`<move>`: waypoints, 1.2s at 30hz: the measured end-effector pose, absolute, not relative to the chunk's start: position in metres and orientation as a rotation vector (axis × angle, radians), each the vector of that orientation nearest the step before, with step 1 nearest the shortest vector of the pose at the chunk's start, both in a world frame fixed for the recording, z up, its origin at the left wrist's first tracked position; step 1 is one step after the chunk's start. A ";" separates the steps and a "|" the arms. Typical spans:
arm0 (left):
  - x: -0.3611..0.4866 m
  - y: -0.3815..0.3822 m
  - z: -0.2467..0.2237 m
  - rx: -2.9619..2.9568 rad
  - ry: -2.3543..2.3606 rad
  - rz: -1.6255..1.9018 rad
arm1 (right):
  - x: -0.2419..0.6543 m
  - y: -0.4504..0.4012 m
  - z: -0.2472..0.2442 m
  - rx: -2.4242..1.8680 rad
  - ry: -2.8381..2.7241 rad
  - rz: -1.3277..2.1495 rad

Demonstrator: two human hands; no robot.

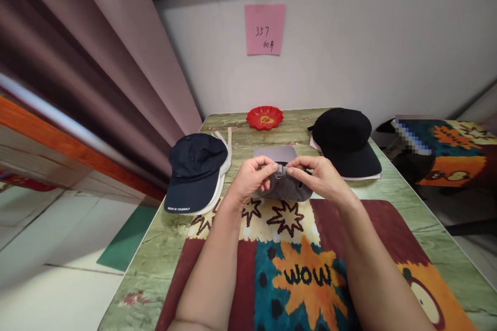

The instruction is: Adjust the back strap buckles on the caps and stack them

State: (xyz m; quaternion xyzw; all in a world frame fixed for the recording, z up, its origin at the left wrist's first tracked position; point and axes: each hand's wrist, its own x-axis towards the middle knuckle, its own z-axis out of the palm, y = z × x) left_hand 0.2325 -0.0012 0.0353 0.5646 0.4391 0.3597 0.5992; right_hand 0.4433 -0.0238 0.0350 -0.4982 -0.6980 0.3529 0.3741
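Note:
A grey cap (289, 190) is at the middle of the table, its back strap and buckle facing me. My left hand (254, 176) pinches the left side of the strap by the buckle. From the other side, my right hand (316, 175) pinches the strap's right end, close to my left fingertips. To the left lies a navy cap (196, 163) on top of a white cap (225, 163). A black cap (344, 139) rests on something pale pink at the right.
A red scalloped dish (264, 117) stands near the table's back edge. Under my forearms lies a colourful mat (306, 274) on the green table (135, 279). A pink note (265, 30) is on the wall behind. Another patterned cloth (454, 150) shows at the right.

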 end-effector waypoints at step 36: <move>0.236 -0.010 0.051 2.375 1.219 1.026 | 0.433 -0.022 0.032 -1.184 -1.677 0.916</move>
